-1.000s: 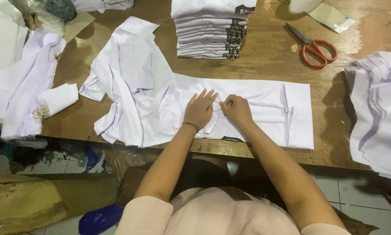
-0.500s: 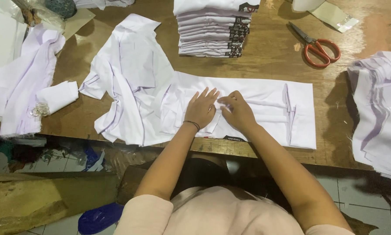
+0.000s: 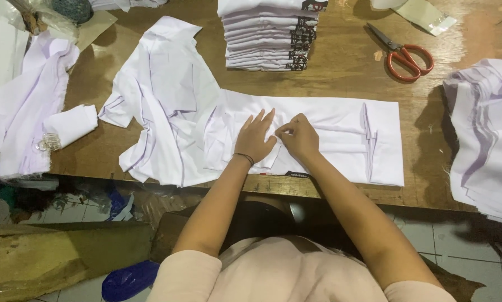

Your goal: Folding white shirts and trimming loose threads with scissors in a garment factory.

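A wooden tabletop [image 3: 346, 67] fills the upper frame above a tiled floor. At centre, a folded white shirt [image 3: 329, 140] lies along the near edge. The left hand [image 3: 255, 140] presses flat on it, fingers spread, grip wide and holding nothing. The right hand [image 3: 298, 136] touches it alongside, grip narrow, pinching a fold of cloth. Farther up stand a stack of folded shirts [image 3: 268, 33] and, upper right, red-handled scissors [image 3: 402, 53].

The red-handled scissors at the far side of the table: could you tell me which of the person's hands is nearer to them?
Right. The right hand pinches the white shirt, below-left of the scissors; the left hand lies flat beside it, farther left.
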